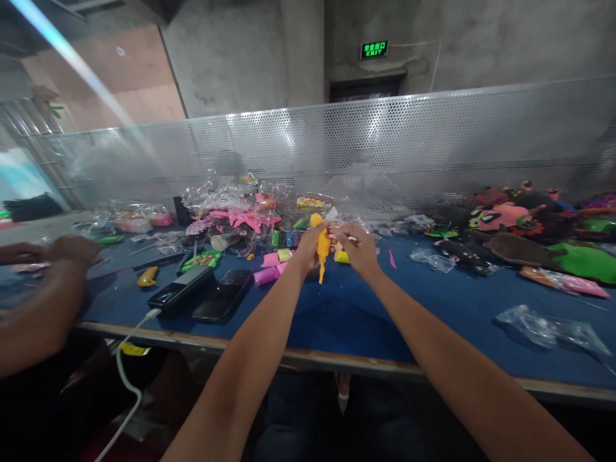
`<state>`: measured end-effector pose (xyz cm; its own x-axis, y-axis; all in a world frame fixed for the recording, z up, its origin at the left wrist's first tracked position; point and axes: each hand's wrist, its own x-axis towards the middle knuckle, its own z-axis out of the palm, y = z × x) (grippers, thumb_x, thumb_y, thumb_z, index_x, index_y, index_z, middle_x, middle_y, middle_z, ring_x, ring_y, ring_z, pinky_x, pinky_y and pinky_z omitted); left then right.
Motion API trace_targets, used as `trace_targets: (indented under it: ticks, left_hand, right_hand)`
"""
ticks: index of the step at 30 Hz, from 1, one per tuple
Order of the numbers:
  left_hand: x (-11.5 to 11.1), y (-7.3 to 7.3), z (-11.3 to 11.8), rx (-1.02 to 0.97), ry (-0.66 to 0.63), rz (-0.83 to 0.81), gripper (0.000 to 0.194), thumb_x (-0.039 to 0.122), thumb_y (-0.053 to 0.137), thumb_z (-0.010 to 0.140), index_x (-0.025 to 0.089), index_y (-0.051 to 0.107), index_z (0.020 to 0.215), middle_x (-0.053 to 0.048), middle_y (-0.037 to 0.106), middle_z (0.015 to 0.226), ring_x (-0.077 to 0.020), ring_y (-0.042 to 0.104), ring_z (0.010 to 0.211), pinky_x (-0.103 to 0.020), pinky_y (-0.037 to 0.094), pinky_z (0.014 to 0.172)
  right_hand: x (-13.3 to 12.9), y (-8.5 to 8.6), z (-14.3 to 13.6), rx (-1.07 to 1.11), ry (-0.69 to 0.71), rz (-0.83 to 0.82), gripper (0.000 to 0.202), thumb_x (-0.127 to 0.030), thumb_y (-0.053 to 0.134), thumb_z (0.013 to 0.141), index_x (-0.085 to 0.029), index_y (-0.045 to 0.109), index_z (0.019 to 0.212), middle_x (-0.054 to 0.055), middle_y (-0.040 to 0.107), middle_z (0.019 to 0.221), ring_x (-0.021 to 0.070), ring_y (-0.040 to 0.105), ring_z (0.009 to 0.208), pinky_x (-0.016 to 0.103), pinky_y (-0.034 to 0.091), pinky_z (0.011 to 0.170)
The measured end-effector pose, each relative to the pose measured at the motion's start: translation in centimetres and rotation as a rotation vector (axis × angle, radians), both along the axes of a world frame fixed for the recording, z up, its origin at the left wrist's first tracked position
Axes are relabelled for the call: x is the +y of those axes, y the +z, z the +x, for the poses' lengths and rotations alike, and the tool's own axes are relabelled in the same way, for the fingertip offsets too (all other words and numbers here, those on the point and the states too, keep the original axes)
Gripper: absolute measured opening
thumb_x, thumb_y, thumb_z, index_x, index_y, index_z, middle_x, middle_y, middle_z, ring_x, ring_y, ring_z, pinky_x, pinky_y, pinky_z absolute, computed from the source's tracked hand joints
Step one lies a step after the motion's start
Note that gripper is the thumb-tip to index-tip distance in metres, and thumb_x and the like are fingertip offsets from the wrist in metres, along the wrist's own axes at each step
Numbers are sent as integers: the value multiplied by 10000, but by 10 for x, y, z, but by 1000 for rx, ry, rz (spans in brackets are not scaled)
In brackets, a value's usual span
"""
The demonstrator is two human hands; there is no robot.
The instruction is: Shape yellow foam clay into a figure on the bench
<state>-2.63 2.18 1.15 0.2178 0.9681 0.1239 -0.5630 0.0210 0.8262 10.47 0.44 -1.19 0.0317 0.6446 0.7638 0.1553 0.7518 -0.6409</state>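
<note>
The head view takes in a long blue table (360,327), with the work held over it between two bare hands. The left hand (308,249) has its fingers clamped on a yellow figure (324,247), which stands roughly upright with a thin end hanging below the fingers. The right hand (357,247) sits just beside it, thumb and fingers together, apparently pinched on a small white piece (353,239) that is too blurred to name; whether its fingertips touch the figure I cannot tell. To do this well, I would let the left fingers steady the thick middle without squeezing, as the figure looks soft enough to dent, and keep the thin end free of the wrist. The right fingertips should work in small, light touches, brought in from the side so both hands do not crowd each other. As for containers, the largest group is a heap of clear bags (206,196) beyond the left fingers and to their left, with pink and mixed-coloured things showing through. Well to the right of the right fingers lies a crumpled clear bag (548,327); its contents, if any, do not show. Farther off on that side, a slim pouch (563,282) holds something orange and pink. Smallest are the pink packets (272,260), just left of the left fingers, their insides hidden.
</note>
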Motion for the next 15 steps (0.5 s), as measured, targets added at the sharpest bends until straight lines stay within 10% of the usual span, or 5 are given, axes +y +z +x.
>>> trace_targets:
  ticks: [15]
  left_hand:
    - [3,-5,-4,-94,-22,-12,162,234,700,803,150,617,913,12,627,657,-108,607,523,-208,476,494]
  right_hand:
    - [32,-15,15,262,-207,-252,421,-595,558,785,-192,659,856,15,620,727,131,494,575,247,426,494]
